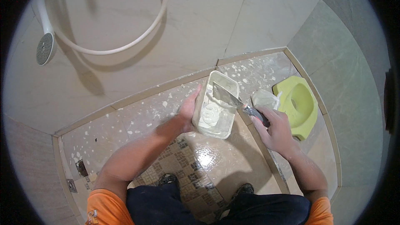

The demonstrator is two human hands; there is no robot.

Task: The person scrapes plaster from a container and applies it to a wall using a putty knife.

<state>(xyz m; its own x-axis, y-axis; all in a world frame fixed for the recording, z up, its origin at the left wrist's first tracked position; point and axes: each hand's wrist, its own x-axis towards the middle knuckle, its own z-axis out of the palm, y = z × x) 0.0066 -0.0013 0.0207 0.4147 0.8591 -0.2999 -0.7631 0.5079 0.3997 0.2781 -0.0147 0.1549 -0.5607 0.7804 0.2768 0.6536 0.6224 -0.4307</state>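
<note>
My left hand (190, 107) grips the left side of a white rectangular plastic tub (225, 131), which is tilted in front of me. Inside the tub lies thick off-white paste (211, 114), with more smeared along the walls. In my right hand (274, 130) is a putty knife, its dark handle (255, 115) wrapped by my fingers. The knife's metal blade (225, 94) reaches over the tub's right rim into its upper part, near the paste. Just beyond my right hand sits a crumpled clear plastic bag (265, 99) with whitish stuff in it.
A yellow-green squat toilet pan (306, 108) is set in the raised floor at right. A low tiled curb (266, 158) runs toward my feet. White spatters dot the floor by the wall. A shower head (45, 49) and white hose (125, 50) hang at left; a floor opening (81, 168) lies below.
</note>
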